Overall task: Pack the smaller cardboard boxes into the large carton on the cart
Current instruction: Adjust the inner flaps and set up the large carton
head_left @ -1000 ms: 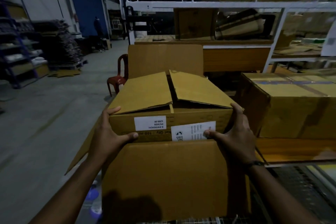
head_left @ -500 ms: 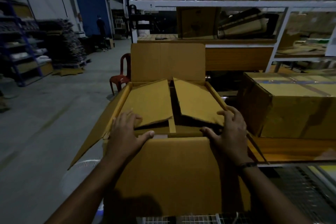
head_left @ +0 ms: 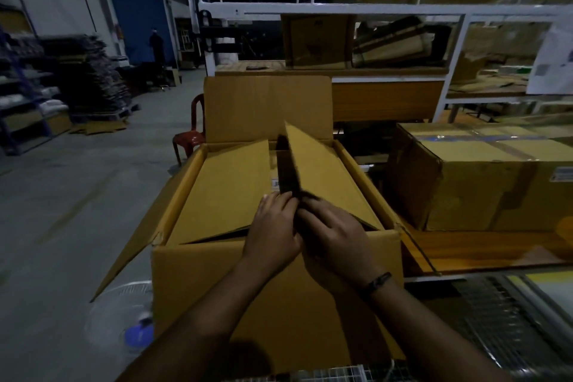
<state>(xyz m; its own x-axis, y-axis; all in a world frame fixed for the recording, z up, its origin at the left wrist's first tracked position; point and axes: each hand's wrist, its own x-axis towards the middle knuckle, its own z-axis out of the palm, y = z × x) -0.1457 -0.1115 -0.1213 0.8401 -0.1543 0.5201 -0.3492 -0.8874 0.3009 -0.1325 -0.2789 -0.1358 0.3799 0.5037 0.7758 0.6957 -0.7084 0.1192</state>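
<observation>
Beyond the large carton (head_left: 198,282) stands the white shelving rack (head_left: 341,8), loaded with cardboard. The large carton itself is open before us, its far flap upright and its left flap hanging outward. Just right of it sits a sealed carton (head_left: 483,192) on a wooden surface. Inside the large carton lies the smaller box (head_left: 226,192), nearly filling it; its left lid panel lies low, while its raised flap (head_left: 325,177) tilts up along the middle.

Our hands meet at the near end of that raised flap. Our right hand (head_left: 338,236) curls its fingers (head_left: 316,208) over the flap's near corner, gripping it from the right. Our left hand (head_left: 273,231) keeps its fingers (head_left: 279,201) close together and bent, touching the flap's shaded underside; whether they pinch it we cannot tell.

A red chair (head_left: 189,139) stands at the carton's far left corner.
</observation>
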